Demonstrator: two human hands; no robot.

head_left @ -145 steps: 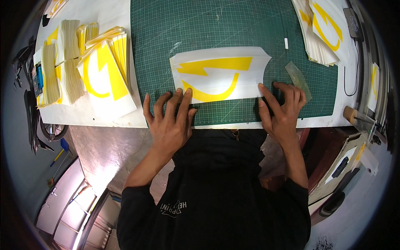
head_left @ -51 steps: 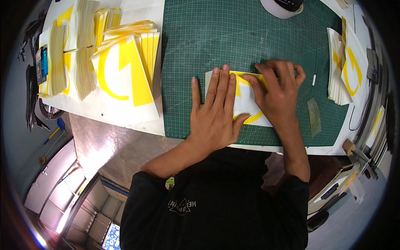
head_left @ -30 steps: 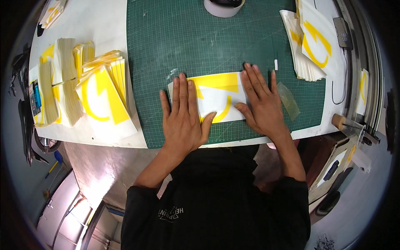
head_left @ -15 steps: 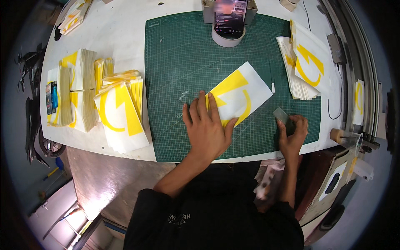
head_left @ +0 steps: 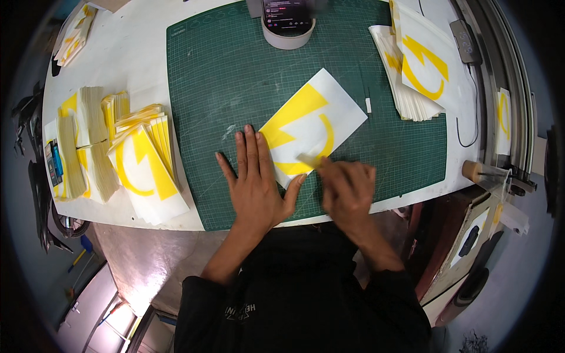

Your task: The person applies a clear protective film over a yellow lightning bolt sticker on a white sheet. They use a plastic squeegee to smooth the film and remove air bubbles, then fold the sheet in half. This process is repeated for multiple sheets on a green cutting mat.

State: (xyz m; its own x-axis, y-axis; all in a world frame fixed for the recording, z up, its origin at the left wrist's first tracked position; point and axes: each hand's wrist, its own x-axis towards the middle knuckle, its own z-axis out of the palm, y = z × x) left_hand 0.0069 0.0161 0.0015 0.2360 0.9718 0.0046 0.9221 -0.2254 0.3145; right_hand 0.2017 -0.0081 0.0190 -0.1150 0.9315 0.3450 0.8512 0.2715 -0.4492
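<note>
A white sheet with a yellow printed design [head_left: 346, 110] lies slantwise on the green cutting mat [head_left: 218, 76]. My left hand [head_left: 257, 191] rests flat with its fingers spread, fingertips and thumb along the sheet's lower left edge. In my right hand [head_left: 349, 191] is a small translucent scraper [head_left: 307, 159], its edge at the yellow curve near the sheet's lower end. Motion smears the right hand and the scraper a little, and whether the scraper presses on the surface is hard to tell.
Stacks of yellow-and-white sheets [head_left: 138, 170] stand on the left of the table. Another stack [head_left: 400, 82] lies at the mat's right. A phone [head_left: 287, 17] leans in a white roll [head_left: 288, 41] at the back. A thin white-handled tool [head_left: 368, 106] lies beside the sheet.
My right hand has moved left from the mat's right side, bringing the scraper over the sheet. My left hand has shifted toward the sheet's lower corner. The whole view has shifted somewhat.
</note>
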